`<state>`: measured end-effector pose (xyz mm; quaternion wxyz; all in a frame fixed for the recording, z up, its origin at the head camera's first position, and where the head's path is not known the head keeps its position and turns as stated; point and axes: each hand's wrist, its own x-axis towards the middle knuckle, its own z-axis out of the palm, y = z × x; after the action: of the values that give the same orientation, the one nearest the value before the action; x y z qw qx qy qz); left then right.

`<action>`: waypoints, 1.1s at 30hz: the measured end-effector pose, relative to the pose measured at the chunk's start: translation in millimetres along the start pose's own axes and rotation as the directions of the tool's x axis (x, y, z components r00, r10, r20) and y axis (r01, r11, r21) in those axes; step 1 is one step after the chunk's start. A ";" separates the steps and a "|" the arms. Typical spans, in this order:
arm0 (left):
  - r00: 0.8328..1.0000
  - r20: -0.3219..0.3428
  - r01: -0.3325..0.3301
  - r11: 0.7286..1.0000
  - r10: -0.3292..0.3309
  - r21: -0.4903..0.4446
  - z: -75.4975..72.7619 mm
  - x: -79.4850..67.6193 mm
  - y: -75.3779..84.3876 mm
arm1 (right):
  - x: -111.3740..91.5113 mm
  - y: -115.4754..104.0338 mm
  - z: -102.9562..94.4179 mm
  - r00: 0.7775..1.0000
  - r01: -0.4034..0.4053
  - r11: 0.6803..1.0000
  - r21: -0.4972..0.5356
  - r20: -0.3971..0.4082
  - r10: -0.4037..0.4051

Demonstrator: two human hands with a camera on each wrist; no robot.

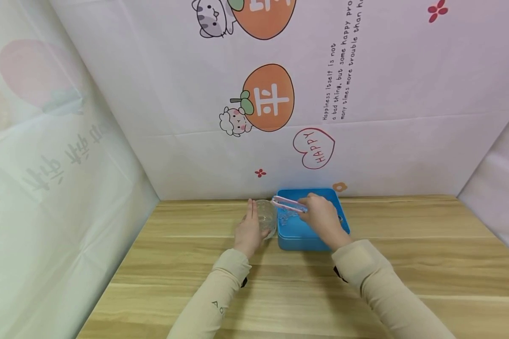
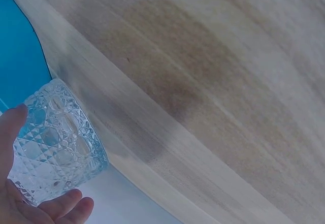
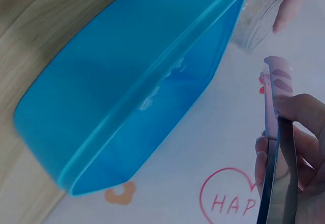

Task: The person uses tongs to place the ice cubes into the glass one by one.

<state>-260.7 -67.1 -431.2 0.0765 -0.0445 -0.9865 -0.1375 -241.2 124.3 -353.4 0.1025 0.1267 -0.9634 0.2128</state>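
My left hand [image 1: 248,231] holds a clear glass cup [image 1: 268,217], thumb on one side and fingers on the other. In the left wrist view the glass [image 2: 58,137] shows a cut diamond pattern. My right hand [image 1: 323,217] grips metal tongs with pink ends [image 1: 287,204], their tips near the cup's rim and over the left edge of a blue box [image 1: 303,244]. Small clear pieces [image 1: 286,217] lie inside this box. In the right wrist view the tongs' pink ends [image 3: 274,92] stand close together; I cannot tell whether they pinch a piece.
The box stands right beside the cup on a wood-grain table [image 1: 186,263], near its back edge. Behind rises a white printed cloth [image 1: 195,160], with more cloth [image 1: 80,188] at the left side.
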 end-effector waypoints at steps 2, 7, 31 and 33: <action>1.000 0.006 0.003 1.000 -0.003 -0.001 -0.4 -0.1 0.1 | -0.1 -4.7 1.2 1.000 0.006 1.000 -0.008 0.013 -0.006; 1.000 0.009 0.005 1.000 -0.005 0.000 -0.7 -0.7 0.3 | 0.1 -9.3 4.6 0.998 0.005 1.000 -0.025 0.056 -0.003; 1.000 -0.001 -0.006 1.000 0.006 0.003 -2.6 -1.4 0.2 | -1.8 -6.6 16.8 0.997 0.053 0.998 -0.030 0.054 -0.052; 1.000 -0.009 -0.011 1.000 0.011 -0.003 -3.6 -1.8 0.3 | -1.6 -6.3 17.4 0.997 0.059 0.998 -0.031 0.054 -0.057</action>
<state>-258.4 -68.0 -428.1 0.0816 -0.0496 -0.9857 -0.1387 -240.4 111.5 -366.8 0.0850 0.1586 -0.9651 0.1905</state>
